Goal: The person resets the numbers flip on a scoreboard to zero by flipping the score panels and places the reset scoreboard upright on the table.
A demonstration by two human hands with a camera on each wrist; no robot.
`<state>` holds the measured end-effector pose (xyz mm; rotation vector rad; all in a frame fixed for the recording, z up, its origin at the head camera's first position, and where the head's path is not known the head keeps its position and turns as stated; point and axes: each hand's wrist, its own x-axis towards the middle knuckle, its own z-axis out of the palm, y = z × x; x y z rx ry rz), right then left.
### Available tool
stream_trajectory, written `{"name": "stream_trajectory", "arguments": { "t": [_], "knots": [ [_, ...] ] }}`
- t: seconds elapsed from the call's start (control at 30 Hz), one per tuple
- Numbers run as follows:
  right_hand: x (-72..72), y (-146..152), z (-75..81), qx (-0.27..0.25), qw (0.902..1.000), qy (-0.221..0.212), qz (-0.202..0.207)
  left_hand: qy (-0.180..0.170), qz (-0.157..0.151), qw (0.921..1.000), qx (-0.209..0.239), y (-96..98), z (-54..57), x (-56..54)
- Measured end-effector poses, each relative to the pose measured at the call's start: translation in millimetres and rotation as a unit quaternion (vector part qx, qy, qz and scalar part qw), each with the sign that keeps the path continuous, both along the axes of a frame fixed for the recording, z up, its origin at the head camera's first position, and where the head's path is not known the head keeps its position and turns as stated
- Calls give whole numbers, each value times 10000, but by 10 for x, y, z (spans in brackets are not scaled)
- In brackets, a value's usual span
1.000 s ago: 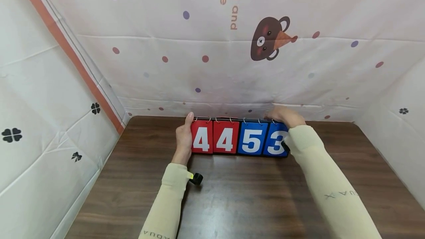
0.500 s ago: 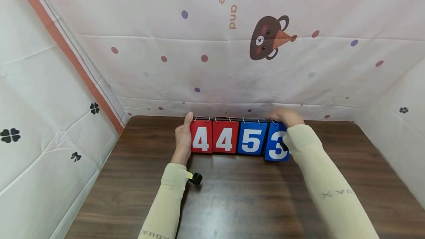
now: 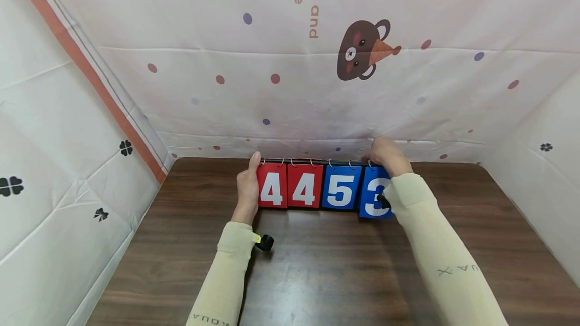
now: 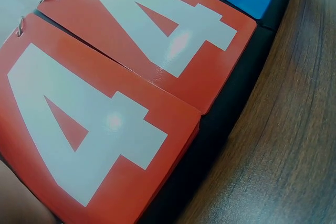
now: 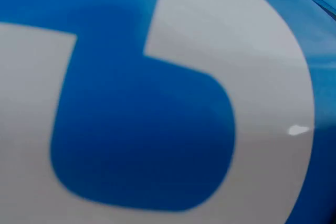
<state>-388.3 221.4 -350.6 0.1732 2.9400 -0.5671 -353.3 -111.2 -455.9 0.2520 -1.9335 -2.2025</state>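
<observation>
A flip scoreboard [image 3: 322, 185] leans near the back edge of the table, showing two red cards with 4 and 4, then blue cards with 5 and 3. My left hand [image 3: 247, 187] grips its left edge, thumb pointing up along the side. In the left wrist view, the outer red card [image 4: 79, 119] hangs from metal rings. Over the top right corner bends my right hand [image 3: 388, 156], its fingertips hidden behind the board. The blue 3 card [image 3: 369, 200] hangs slightly lower than its neighbour. Close up, that card's white numeral [image 5: 273, 77] fills the right wrist view.
The scoreboard stands on a dark wooden table [image 3: 317, 265]. Just behind it rises a white printed cloth wall [image 3: 204, 99], with more cloth at the left and right sides. A small black wrist camera [image 3: 265, 243] sits on the left sleeve.
The blue 3 card has slipped down and forward from its line with the others. My right hand has shifted a little at the top corner. My left hand keeps its hold.
</observation>
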Motion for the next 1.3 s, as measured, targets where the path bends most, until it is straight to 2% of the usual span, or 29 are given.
{"name": "stream_trajectory", "arguments": {
  "t": [0.43, 0.7, 0.97, 1.3],
  "knots": [
    [39, -8, -24, -360, 9985, 414, -93, -13, -39, 10000, -37, -17, -8, 6],
    [52, -8, -30, -259, 9984, 487, -158, 65, -22, 10000, -21, -9, -14, -4],
    [73, 6, -47, -173, 9981, 570, -156, 2, -7, 10000, -26, -7, -11, -9],
    [97, 21, -59, -239, 9935, 1106, -104, 71, 28, 10000, -10, 1, -3, -7]
  ]
}}
